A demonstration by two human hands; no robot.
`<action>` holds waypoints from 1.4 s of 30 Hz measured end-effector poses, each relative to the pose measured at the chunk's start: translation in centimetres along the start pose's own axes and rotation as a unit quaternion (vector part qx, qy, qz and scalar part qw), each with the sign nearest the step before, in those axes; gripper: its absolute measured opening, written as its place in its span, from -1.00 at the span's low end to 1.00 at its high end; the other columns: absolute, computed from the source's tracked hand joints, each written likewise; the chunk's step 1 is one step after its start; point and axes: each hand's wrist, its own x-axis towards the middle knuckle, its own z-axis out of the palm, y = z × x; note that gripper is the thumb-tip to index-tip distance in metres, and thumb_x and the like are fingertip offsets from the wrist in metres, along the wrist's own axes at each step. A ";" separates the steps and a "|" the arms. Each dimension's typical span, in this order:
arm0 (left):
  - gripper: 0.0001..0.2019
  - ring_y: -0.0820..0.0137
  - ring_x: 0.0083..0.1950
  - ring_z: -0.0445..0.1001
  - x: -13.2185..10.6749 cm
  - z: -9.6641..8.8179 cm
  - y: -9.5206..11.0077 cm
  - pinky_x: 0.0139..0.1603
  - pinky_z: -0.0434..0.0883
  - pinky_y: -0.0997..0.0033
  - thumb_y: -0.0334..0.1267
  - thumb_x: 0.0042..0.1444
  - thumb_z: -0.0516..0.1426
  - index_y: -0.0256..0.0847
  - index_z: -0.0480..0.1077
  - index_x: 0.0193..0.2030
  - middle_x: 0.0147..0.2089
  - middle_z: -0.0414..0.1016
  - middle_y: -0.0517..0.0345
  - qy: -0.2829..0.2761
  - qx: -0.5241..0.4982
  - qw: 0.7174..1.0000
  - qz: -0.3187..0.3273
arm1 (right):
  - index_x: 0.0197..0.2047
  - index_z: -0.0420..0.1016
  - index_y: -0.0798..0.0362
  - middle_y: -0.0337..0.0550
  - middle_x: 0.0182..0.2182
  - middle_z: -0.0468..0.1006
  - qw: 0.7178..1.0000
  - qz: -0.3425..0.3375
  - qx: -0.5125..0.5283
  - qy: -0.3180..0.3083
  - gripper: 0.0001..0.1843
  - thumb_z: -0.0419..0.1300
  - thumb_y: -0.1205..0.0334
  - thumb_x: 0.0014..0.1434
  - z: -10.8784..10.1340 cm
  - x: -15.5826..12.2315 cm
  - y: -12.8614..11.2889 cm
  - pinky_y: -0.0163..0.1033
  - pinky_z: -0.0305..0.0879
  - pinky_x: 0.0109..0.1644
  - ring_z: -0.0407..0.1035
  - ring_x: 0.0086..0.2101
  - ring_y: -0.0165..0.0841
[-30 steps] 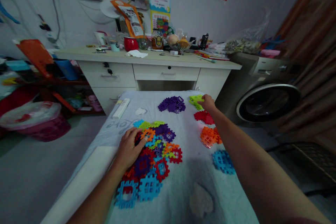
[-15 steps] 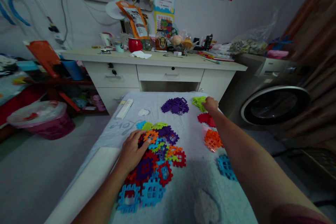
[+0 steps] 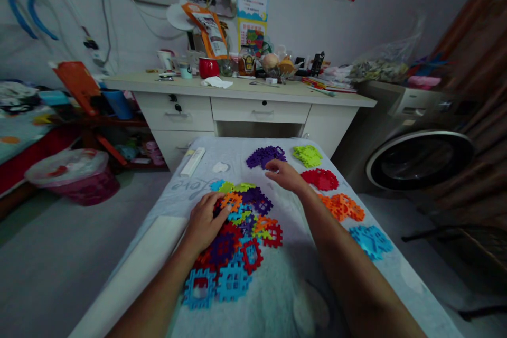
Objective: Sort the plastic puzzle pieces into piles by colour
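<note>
Resting on a mixed pile of coloured, notched plastic building pieces [image 3: 222, 248], my left hand [image 3: 208, 219] has its thumb apart from its fingers. Its fingertips touch an orange building piece [image 3: 232, 202]. My right hand [image 3: 285, 175] hovers over the cloth just in front of a purple heap of pieces [image 3: 261, 156], fingers loosely bent and apart, with nothing visible in them. Down the right side lie single-colour heaps: lime green [image 3: 308, 156], red [image 3: 321, 179], orange [image 3: 344, 207] and blue [image 3: 370, 242].
A pale cloth [image 3: 285, 285] covers the table. On its far left lies a white bar-shaped object [image 3: 193, 162]. Behind stands a cluttered desk [image 3: 261, 111], with a washing machine [image 3: 420, 153] at right and a pink lined bin [image 3: 79, 179] at left.
My right hand has moved left and nearer, from the lime green heap to in front of the purple heap. My left hand stays on the mixed pile. The view has shifted slightly.
</note>
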 end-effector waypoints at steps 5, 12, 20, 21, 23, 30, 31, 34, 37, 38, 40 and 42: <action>-0.61 0.17 0.16 0.39 0.0 -0.1 0.0 0.24 0.31 0.08 0.03 0.17 0.06 -0.13 0.41 0.03 0.09 0.42 0.00 0.004 -0.001 1.000 0.001 | -0.04 0.50 0.07 -0.10 -0.10 0.58 0.997 -0.038 0.002 -0.067 -0.71 0.25 0.29 0.12 3.8 -1.5 -2.5 -0.21 0.32 -0.01 0.45 -0.11 -0.30; -0.58 0.11 0.31 0.27 -0.1 0.0 0.2 0.33 0.21 -0.01 0.04 0.16 0.07 -0.16 0.42 0.03 0.28 0.28 -0.06 0.004 0.000 1.000 -0.028 | -0.20 0.54 0.08 -0.10 -0.21 0.60 0.998 -0.040 -0.044 -0.034 -0.81 0.16 0.44 0.13 5.3 -1.8 -2.6 -0.21 0.28 -0.01 0.44 -0.17 -0.29; -0.61 0.19 0.17 0.39 -0.1 -0.1 0.1 0.26 0.29 0.08 0.02 0.18 0.06 -0.16 0.40 0.02 0.12 0.44 -0.01 0.006 -0.011 1.000 0.003 | -0.25 0.48 0.06 -0.16 -0.31 0.56 0.999 0.009 -0.019 0.048 -0.84 0.12 0.42 0.12 4.4 -1.8 -0.8 -0.29 0.26 -0.15 0.40 -0.28 -0.35; -0.61 0.19 0.18 0.39 -0.1 0.0 0.1 0.26 0.29 0.08 0.02 0.18 0.06 -0.17 0.40 0.02 0.13 0.43 -0.02 0.003 -0.011 1.000 0.003 | -0.25 0.47 0.06 -0.17 -0.31 0.56 0.998 0.016 -0.020 0.056 -0.85 0.12 0.42 0.11 4.3 -1.7 -0.4 -0.29 0.26 -0.16 0.40 -0.28 -0.35; -0.60 0.19 0.18 0.38 -0.1 0.0 -0.1 0.25 0.29 0.07 0.02 0.19 0.05 -0.18 0.39 0.03 0.13 0.43 -0.02 -0.003 -0.011 1.000 0.004 | -0.26 0.45 0.05 -0.18 -0.30 0.55 0.997 0.027 -0.029 0.060 -0.84 0.13 0.44 0.08 4.1 -1.6 0.3 -0.30 0.24 -0.16 0.39 -0.28 -0.36; -0.61 0.18 0.19 0.37 -0.1 0.2 -0.3 0.25 0.28 0.05 0.01 0.20 0.05 -0.17 0.38 0.04 0.14 0.42 -0.02 -0.003 -0.012 1.000 0.000 | -0.29 0.43 0.08 -0.16 -0.34 0.49 0.994 0.056 -0.099 -0.003 -0.83 0.17 0.46 0.00 4.2 -1.5 1.5 -0.30 0.14 -0.21 0.30 -0.33 -0.37; -0.61 0.18 0.19 0.37 -0.2 0.2 -0.3 0.25 0.28 0.05 0.02 0.20 0.06 -0.17 0.39 0.04 0.14 0.42 -0.02 -0.001 -0.014 1.000 0.000 | -0.26 0.43 0.08 -0.17 -0.33 0.49 0.993 0.057 -0.101 -0.008 -0.81 0.18 0.45 0.00 4.2 -1.5 1.6 -0.30 0.13 -0.21 0.29 -0.33 -0.37; -0.61 0.18 0.18 0.38 -0.2 0.2 -0.2 0.24 0.29 0.04 0.02 0.19 0.06 -0.17 0.40 0.03 0.13 0.44 -0.01 0.003 -0.014 1.000 0.001 | -0.13 0.43 0.08 -0.15 -0.26 0.51 0.993 0.049 -0.104 -0.016 -0.69 0.22 0.41 -0.01 4.4 -1.6 1.8 -0.28 0.15 -0.16 0.31 -0.28 -0.34; -0.61 0.18 0.17 0.39 -0.1 0.1 -0.1 0.24 0.30 0.05 0.01 0.18 0.06 -0.17 0.40 0.03 0.12 0.44 -0.01 0.006 -0.012 1.000 0.001 | -0.04 0.43 0.09 -0.08 -0.14 0.51 0.993 0.034 -0.112 -0.014 -0.59 0.23 0.41 -0.02 4.7 -1.6 2.2 -0.24 0.17 -0.06 0.32 -0.18 -0.30; -0.61 0.18 0.17 0.40 -0.1 0.1 0.0 0.23 0.31 0.06 0.01 0.18 0.06 -0.17 0.41 0.02 0.12 0.45 0.00 0.007 -0.012 1.000 0.001 | -0.03 0.43 0.09 -0.05 -0.11 0.50 0.993 0.030 -0.115 -0.012 -0.58 0.24 0.41 -0.02 4.7 -1.6 2.3 -0.23 0.17 -0.03 0.32 -0.15 -0.29; -0.62 0.19 0.15 0.41 -0.1 0.0 0.0 0.23 0.32 0.08 0.00 0.18 0.07 -0.17 0.41 0.02 0.11 0.46 0.00 0.006 -0.011 1.000 0.003 | -0.03 0.44 0.11 -0.03 -0.10 0.49 0.992 0.024 -0.125 -0.006 -0.58 0.26 0.40 -0.02 4.8 -1.6 2.5 -0.22 0.18 0.01 0.31 -0.12 -0.27; -0.62 0.20 0.15 0.41 -0.1 0.0 0.0 0.22 0.32 0.09 0.00 0.18 0.07 -0.17 0.41 0.02 0.10 0.46 0.00 0.004 -0.010 1.000 0.007 | -0.04 0.46 0.14 -0.02 -0.13 0.48 0.990 0.018 -0.136 -0.001 -0.58 0.29 0.35 -0.03 4.8 -1.6 2.6 -0.20 0.19 0.01 0.30 -0.12 -0.26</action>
